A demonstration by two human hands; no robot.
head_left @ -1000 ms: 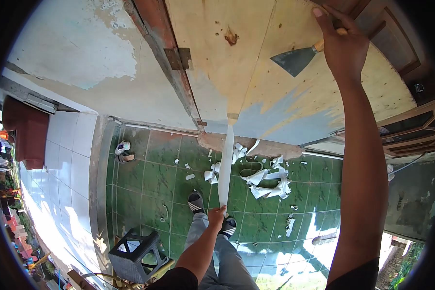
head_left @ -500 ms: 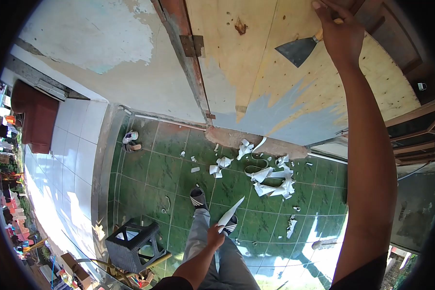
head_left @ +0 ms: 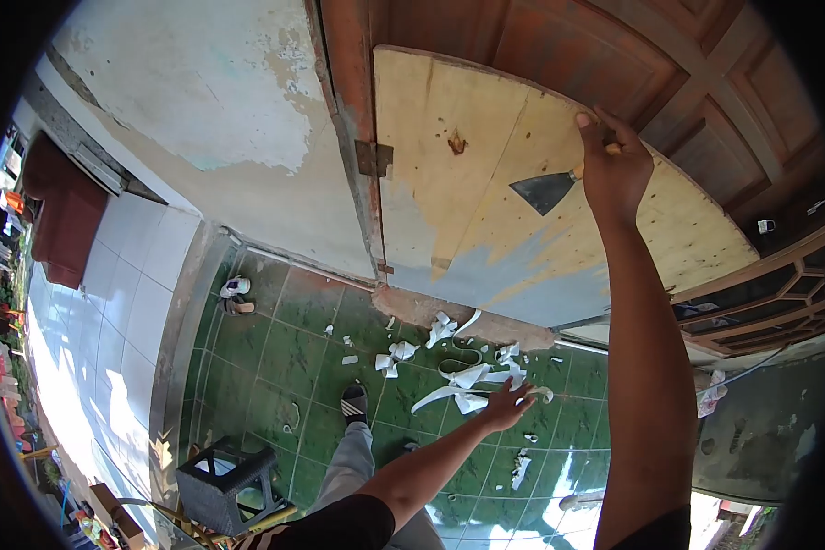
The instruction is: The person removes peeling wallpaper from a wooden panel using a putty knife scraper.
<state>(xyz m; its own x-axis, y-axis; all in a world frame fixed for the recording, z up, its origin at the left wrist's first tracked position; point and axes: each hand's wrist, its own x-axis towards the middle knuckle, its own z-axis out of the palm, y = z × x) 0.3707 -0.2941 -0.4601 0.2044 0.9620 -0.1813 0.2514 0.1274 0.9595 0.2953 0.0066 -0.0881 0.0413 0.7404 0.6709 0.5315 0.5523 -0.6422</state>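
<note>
Against peeling plywood door (head_left: 486, 174), right hand (head_left: 614, 170) grips triangular scraper (head_left: 543, 191); left hand (head_left: 507, 403) spread open.

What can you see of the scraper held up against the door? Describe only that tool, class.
The scraper has a flat, dark grey blade that looks like metal, wide at its free edge and tapering toward a pale handle that looks like wood. The blade points left and slightly down, lying against or close to the bare yellowish panel of the door. The right hand wraps the handle in a closed grip, hiding most of it. Nothing else touches the tool.
</note>
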